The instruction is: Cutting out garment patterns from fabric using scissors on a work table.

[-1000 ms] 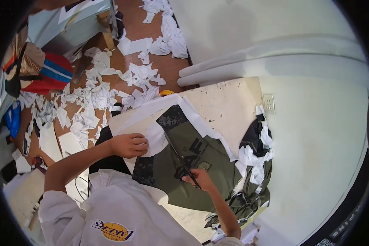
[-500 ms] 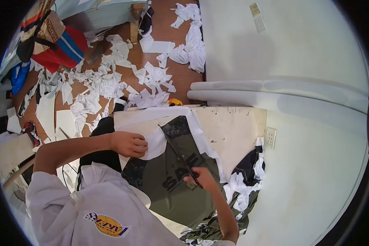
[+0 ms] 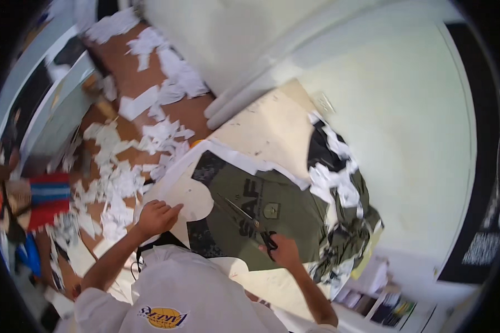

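Note:
In my right hand (image 3: 284, 251) is a pair of scissors (image 3: 255, 224) with black handles. Their blades lie over a dark green fabric panel (image 3: 294, 213) with black printing, a small badge and camouflage patches at two corners. The blades point up and left, toward the panel's curved cutout. My left hand (image 3: 156, 217) hovers left of that cutout, fingers loosely apart, with no cloth visible in it. Pale tabletop (image 3: 196, 198) shows through the curve. A white fabric strip (image 3: 244, 162) runs along the panel's far edge.
Crumpled dark green and camouflage cloth (image 3: 353, 222) is heaped at the table's right, with white scraps (image 3: 339, 183) on it. White offcuts (image 3: 114, 186) litter the brown floor on the left. Long grey rolls (image 3: 244, 97) lie by the wall. Shelves (image 3: 380, 302) stand lower right.
The view has turned, so the table appears rotated. My left hand has come away from the curved cutout, and the white piece beside it no longer shows there. The scissors remain in my right hand.

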